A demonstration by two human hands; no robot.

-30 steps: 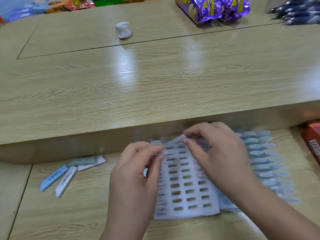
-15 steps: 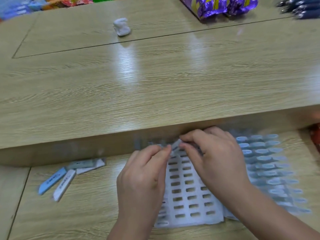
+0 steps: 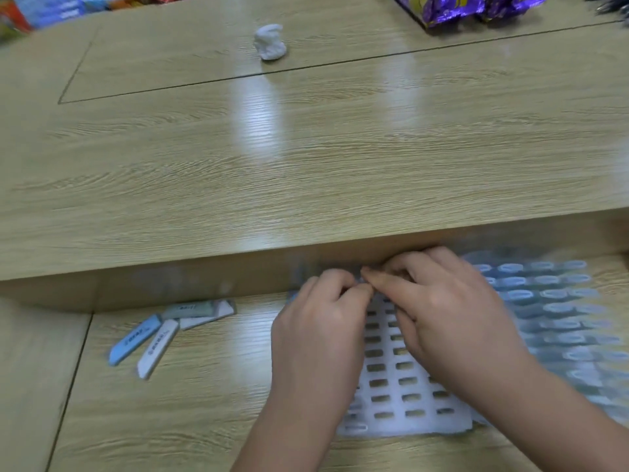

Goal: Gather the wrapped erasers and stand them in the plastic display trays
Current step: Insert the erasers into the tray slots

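Nearest to us the white slotted tray (image 3: 401, 379) lies flat on the lower desk surface (image 3: 204, 403), and the slots we can see are bare. Our forearms reach over it from the near edge. Our left hand (image 3: 320, 332) covers the tray's left side, and our right hand (image 3: 442, 311) lies over its far right part. Both hands have their fingers curled, and thumb and fingertips meet at the tray's far edge, the two hands touching there. That spot is blurred and hidden by the fingers, so we cannot tell whether either hand pinches anything.

To the right, just beside the white tray and partly under our right forearm, a second tray (image 3: 558, 318) stands filled with rows of blue-wrapped erasers. To the left, well apart from our hands, four loose wrapped erasers (image 3: 158, 349) lie flat in a small cluster close to the step.

Beyond the step runs the raised counter (image 3: 306, 158). Far back on it sit a white lump (image 3: 270, 42), purple packets (image 3: 459, 5) at the right, and colourful boxes (image 3: 51, 8) at the left corner.
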